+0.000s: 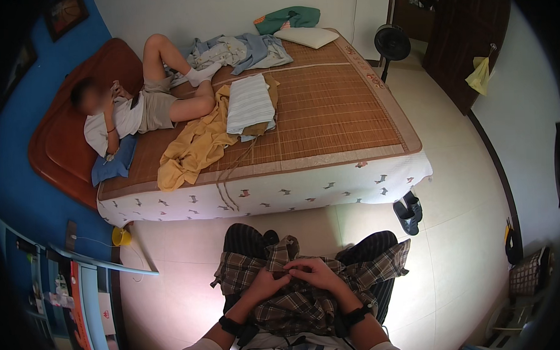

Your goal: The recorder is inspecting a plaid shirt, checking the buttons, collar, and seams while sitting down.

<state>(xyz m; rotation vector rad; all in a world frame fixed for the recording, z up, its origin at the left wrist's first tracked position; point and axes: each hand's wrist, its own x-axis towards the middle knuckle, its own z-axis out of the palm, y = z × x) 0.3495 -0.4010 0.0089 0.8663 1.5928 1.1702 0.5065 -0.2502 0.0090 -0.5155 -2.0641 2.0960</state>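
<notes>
A brown plaid shirt [288,313] lies spread across my lap, its ends draped over both knees. My left hand [271,282] and my right hand [313,274] meet over its middle, fingertips almost touching. Both hands are closed in a pinch on the shirt's fabric; the exact bit between the fingers is too small to make out. Black bands circle both wrists. Beyond my knees, a folded striped garment [248,105] rests on the bed beside a crumpled mustard-yellow cloth [195,144].
A bed [333,117] with a woven mat stands ahead; another person [120,116] reclines on its left, holding a phone. Black slippers [406,217] sit by its right corner. A light-blue shelf [96,305] is at left, a black fan [392,43] at far right.
</notes>
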